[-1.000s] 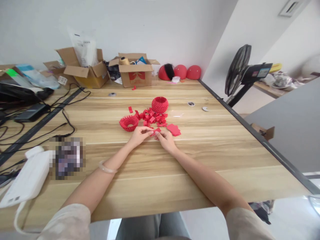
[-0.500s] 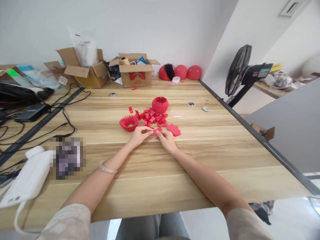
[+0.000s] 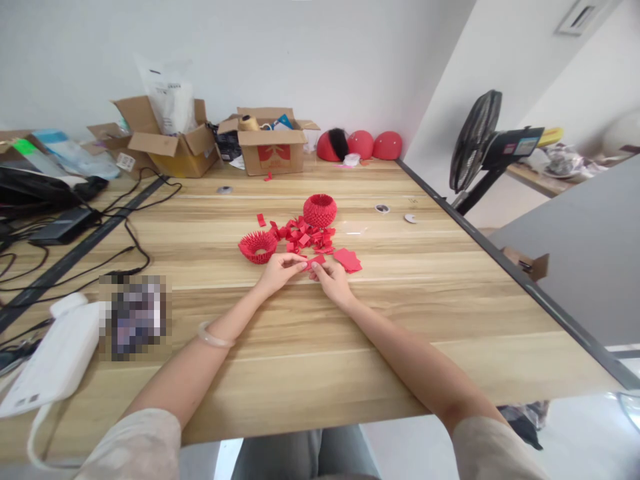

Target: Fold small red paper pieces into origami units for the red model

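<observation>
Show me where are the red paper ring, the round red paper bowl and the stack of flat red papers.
red paper ring (image 3: 258, 245), head view, on its front rim.
round red paper bowl (image 3: 320, 211), head view, on its side wall.
stack of flat red papers (image 3: 348, 259), head view, on the top sheet.

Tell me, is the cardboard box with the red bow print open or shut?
Open: the box has its flaps spread outward, and items stick out above its rim.

**Bright room, long wooden desk**

White wall (image 3: 300, 47) is filling the top of the frame. Wood-grain table (image 3: 310, 347) is spanning the centre. Black fan (image 3: 475, 140) is standing at right, grey partition (image 3: 580, 267) sitting lower right.
</observation>
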